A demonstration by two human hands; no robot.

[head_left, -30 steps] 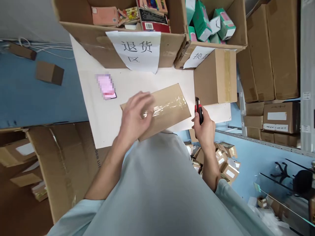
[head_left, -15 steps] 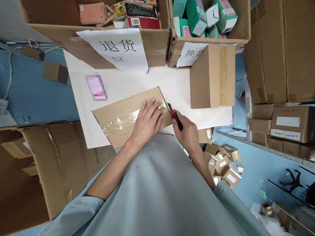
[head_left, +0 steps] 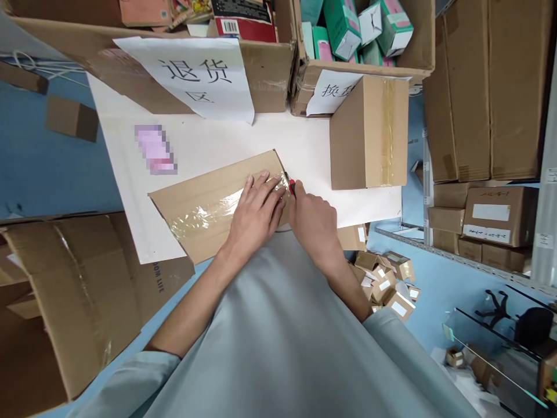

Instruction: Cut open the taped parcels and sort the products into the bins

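A cardboard box (head_left: 209,232) with clear tape along its top lies at a slant on the white table (head_left: 287,132). My left hand (head_left: 256,212) rests flat on the box, fingers spread across the tape near its right end. In my right hand (head_left: 314,219) is a box cutter (head_left: 291,184) with a red part showing; my fingers hide most of its handle. The cutter's tip is at the right edge of the box, beside the taped seam.
A closed, taped carton (head_left: 369,136) stands at the table's right. Behind are two open cartons with paper signs, one holding green boxes (head_left: 343,29). A blurred pink item (head_left: 155,150) lies at left. A large open carton (head_left: 82,296) stands at lower left; small boxes (head_left: 385,284) are piled on the floor.
My right hand has moved in toward the box and turned, bringing the box cutter against its right edge. My left hand stays on the box. The whole view has shifted slightly.
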